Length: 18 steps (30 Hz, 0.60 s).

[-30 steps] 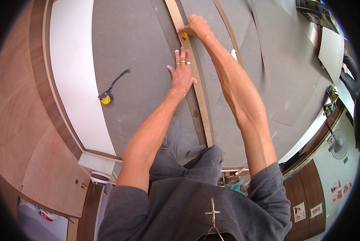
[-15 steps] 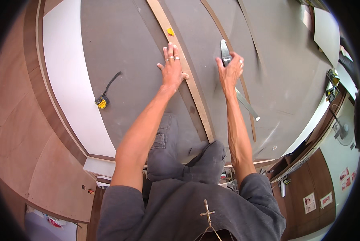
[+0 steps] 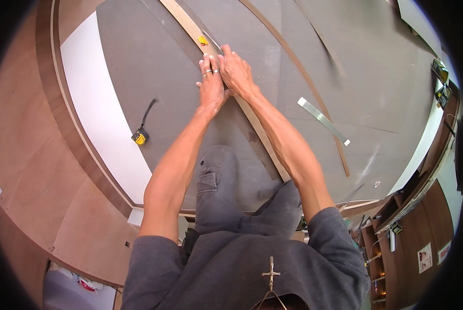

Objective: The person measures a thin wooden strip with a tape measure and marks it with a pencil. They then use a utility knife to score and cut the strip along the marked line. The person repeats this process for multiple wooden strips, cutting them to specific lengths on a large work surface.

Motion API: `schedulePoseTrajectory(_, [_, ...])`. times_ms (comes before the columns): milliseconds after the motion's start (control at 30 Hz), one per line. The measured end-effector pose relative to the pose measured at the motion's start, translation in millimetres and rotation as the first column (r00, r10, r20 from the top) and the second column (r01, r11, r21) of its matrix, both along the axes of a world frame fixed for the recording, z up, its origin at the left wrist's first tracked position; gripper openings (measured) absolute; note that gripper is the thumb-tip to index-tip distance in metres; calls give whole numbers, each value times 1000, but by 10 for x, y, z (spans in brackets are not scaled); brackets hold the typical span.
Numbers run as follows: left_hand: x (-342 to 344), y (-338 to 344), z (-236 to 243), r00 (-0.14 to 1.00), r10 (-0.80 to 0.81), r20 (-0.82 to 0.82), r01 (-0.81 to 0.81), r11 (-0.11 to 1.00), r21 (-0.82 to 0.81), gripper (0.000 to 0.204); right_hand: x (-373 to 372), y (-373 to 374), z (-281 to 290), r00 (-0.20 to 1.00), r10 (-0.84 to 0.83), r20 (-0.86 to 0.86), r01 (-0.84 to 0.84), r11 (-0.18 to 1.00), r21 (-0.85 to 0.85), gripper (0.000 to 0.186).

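My left hand [image 3: 211, 85], with rings on two fingers, lies flat with fingers apart on a long pale wooden strip [image 3: 262, 139]. The strip runs diagonally across a grey board [image 3: 154, 67]. My right hand [image 3: 236, 72] rests right beside the left, touching it, on the same strip with its fingers bent down over the strip's far edge. Whether those fingers hold anything is hidden. A small yellow object [image 3: 203, 40] sits on the strip just beyond both hands. A thin grey sliver lies beside it.
A flat metal ruler [image 3: 323, 120] lies on the board to the right. A yellow tape measure [image 3: 139, 136] with a black strap lies to the left near a white panel [image 3: 94, 119]. A second thin wooden strip [image 3: 314, 98] curves past the ruler. Brown plywood sheets [image 3: 30, 155] are at far left.
My right hand has left the metal ruler, which now lies on the board to the right, and has moved left onto the wooden strip beside my left hand. The left hand stayed on the strip.
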<state>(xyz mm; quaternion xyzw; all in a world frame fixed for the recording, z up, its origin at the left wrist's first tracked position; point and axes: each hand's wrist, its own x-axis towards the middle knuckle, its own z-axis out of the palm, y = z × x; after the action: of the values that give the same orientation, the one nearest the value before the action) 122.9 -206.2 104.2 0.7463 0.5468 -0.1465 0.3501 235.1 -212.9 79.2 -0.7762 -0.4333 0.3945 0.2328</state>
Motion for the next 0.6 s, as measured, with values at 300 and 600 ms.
schedulePoseTrajectory(300, [-22,-41,-150,1000,-8,16,7,1000,22,138,69,-500,-33,996,94,8,-93,994,-62,33])
schedulePoseTrajectory(600, [0,-1,93,1000,1,-24,-1,1000,-2,142,52,-2200,394,997,-18,-71,15,999,-48,32])
